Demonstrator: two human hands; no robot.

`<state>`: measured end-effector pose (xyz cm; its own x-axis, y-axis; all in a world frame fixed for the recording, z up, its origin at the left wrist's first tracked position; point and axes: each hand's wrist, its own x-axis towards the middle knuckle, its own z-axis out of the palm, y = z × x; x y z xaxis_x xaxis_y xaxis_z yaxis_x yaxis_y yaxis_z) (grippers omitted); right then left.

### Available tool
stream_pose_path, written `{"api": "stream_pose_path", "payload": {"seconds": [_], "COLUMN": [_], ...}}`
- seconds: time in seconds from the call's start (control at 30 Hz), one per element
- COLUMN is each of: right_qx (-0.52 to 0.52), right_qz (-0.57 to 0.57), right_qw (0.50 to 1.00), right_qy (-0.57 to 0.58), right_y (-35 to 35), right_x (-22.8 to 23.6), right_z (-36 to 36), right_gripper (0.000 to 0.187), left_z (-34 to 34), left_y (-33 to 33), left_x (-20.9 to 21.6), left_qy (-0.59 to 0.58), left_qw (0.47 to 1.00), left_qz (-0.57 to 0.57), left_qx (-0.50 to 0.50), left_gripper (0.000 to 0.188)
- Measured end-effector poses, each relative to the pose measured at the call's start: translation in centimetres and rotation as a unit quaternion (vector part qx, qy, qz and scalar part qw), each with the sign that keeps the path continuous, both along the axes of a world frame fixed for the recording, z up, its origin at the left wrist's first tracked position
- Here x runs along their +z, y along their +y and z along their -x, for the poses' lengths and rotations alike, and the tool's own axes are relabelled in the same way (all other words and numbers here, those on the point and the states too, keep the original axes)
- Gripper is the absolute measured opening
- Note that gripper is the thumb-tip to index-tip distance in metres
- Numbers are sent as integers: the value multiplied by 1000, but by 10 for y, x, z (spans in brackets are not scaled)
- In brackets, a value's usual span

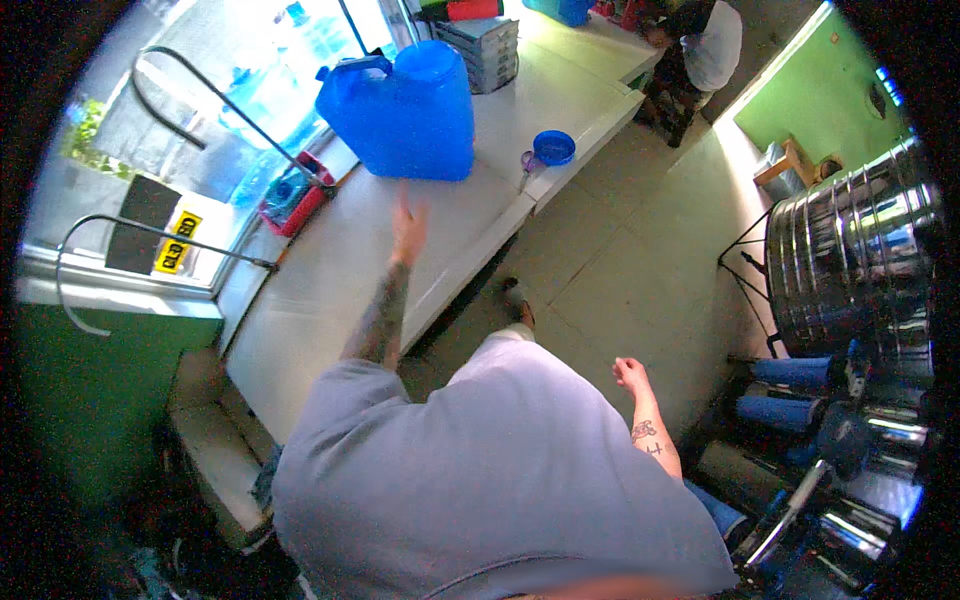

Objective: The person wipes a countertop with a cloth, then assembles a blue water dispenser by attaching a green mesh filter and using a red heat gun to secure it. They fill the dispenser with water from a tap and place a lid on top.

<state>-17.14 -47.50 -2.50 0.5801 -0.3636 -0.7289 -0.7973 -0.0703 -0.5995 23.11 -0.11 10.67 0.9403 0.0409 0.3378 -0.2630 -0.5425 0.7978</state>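
My left hand [408,228] reaches over the white counter [310,285], a little short of a big blue plastic jug [415,120]. Its fingers look stretched out and hold nothing, though they are slightly blurred. The jug stands on the counter with its dark cap toward the window; I cannot make out what is inside it. Away from the counter, over the floor, hangs my right hand [630,373], its fingers curled in with nothing visible in them. Further along the counter edge sit a round blue lid or shallow bowl [553,148] and a small purplish item [527,163].
A grey drawer unit [485,55] stands behind the jug. Curved metal faucets [225,105] and a red basket [292,195] line the window side. Large shiny steel drums [850,265] and blue cylinders [790,390] are at right. Another person [705,55] bends at the far end.
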Motion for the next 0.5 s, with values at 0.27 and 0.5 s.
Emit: {"api": "stream_pose_path", "payload": {"seconds": [0.27,0.5], "right_qx": [97,247], "right_qz": [72,242], "right_qw": [977,936], "right_qy": [175,-65], "right_y": [-103,-116], "right_x": [15,14], "right_z": [-109,-309], "right_gripper": [40,58], "left_z": [-176,-207], "left_y": [-34,-48], "left_x": [129,95], "left_qy": [-184,-261], "left_qw": [963,931], "left_qz": [34,-46], "left_qx": [192,250], "left_gripper": [53,47]}}
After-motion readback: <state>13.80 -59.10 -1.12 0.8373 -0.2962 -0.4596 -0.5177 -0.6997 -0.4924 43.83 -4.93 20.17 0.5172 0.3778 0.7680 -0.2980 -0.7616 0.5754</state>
